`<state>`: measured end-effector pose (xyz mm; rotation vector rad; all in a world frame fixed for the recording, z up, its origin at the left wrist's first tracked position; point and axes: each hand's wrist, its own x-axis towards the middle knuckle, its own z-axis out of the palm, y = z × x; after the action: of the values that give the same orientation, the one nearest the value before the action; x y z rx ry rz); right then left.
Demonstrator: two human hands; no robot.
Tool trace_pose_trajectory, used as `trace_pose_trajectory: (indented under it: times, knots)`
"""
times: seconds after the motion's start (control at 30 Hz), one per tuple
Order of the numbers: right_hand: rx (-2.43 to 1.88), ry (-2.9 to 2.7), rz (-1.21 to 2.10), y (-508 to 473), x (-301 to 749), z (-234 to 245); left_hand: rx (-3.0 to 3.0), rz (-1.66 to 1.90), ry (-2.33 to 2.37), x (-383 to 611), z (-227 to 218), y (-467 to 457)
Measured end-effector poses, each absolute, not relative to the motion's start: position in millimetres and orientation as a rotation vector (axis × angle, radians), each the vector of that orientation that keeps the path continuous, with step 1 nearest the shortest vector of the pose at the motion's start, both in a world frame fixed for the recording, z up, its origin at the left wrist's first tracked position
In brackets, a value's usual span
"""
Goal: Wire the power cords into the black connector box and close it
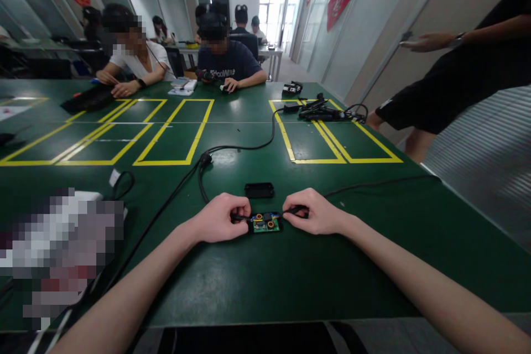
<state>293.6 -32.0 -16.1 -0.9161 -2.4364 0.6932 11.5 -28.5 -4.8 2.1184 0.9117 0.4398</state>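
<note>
A green circuit board (pixel 262 225) with copper coils lies in a small black case on the table, between my two hands. My left hand (pixel 224 218) pinches a black cable (pixel 239 217) at the board's left end. Closed at the opposite end, my right hand (pixel 311 212) grips another black cable (pixel 295 209), which runs off to the right over the table. Thin coloured wires show at both ends of the board. Just beyond it lies a black rectangular cover (pixel 259 190), its hollow side up.
Yellow tape marks the green table (pixel 249 293). A pile of black cables and adapters (pixel 321 110) lies at the far right, and a cable junction (pixel 205 159) lies left of centre. A blurred-out stack (pixel 66 243) sits at left. Co-workers sit opposite; a person stands at right.
</note>
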Motion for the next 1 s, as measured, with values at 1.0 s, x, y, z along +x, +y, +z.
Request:
trace_pose_trajectory:
  times: [1.0]
  knots:
    - [-0.9, -2.45, 0.678, -26.9, 294.5, -16.7, 2.439, 0.514, 0.96, 11.8, -9.5, -28.5]
